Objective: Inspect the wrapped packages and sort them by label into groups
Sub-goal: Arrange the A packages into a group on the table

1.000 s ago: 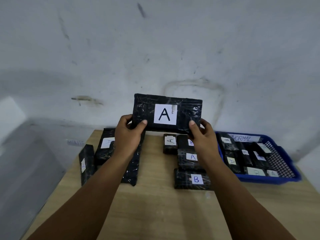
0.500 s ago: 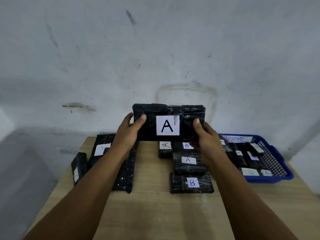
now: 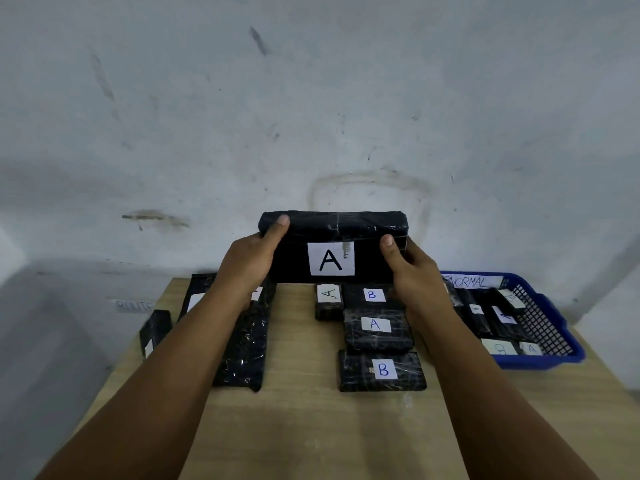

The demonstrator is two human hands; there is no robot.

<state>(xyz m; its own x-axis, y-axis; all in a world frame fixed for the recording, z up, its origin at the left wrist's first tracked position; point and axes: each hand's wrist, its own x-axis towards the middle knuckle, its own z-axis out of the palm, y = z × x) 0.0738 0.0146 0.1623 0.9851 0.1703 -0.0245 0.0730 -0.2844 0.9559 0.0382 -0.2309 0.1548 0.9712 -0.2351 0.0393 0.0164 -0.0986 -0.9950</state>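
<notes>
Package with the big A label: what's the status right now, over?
Left hand and right hand grip the A package by its ends, label toward the camera. Held above the table. Path clear; blue basket at right.

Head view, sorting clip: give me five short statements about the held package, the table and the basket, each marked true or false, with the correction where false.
1. Both hands hold one black package, the left hand at one end and the right hand at the other. True.
2. The held package's label reads B. False: it reads A.
3. The blue basket stands at the table's left edge. False: it stands on the right.
4. The nearest package in the middle column is labelled B. True.
5. The basket holds no packages. False: several labelled packages lie in it.
</notes>
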